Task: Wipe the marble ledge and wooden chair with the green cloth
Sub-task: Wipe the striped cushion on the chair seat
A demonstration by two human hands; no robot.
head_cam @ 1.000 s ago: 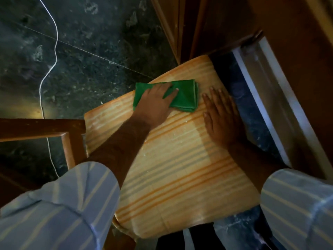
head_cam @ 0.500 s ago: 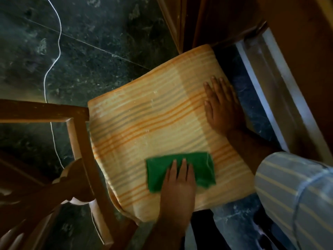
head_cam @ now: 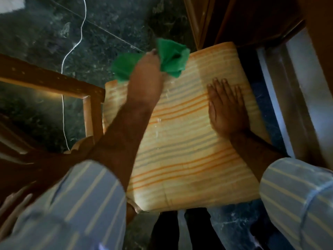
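My left hand [head_cam: 146, 73] grips the green cloth [head_cam: 171, 60] at the far left corner of the striped orange cushion [head_cam: 180, 141]; the cloth is bunched and sticks out on both sides of the hand, past the cushion's far edge. The cushion lies on the wooden chair [head_cam: 54, 82], whose brown frame shows at the left. My right hand [head_cam: 227, 109] rests flat, fingers spread, on the cushion's right side. The dark marble ledge [head_cam: 261, 98] runs along the cushion's right edge.
Dark green marble floor [head_cam: 45, 33] lies beyond and left of the chair, with a white cord [head_cam: 72, 49] trailing across it. A wooden frame [head_cam: 203, 20] and a metal window track [head_cam: 297, 78] stand at the right. My feet [head_cam: 180, 230] are below the cushion.
My left hand has swept the cloth from the cushion's near edge up to its far left corner, where the cloth has bunched up. The right hand has stayed flat on the cushion.
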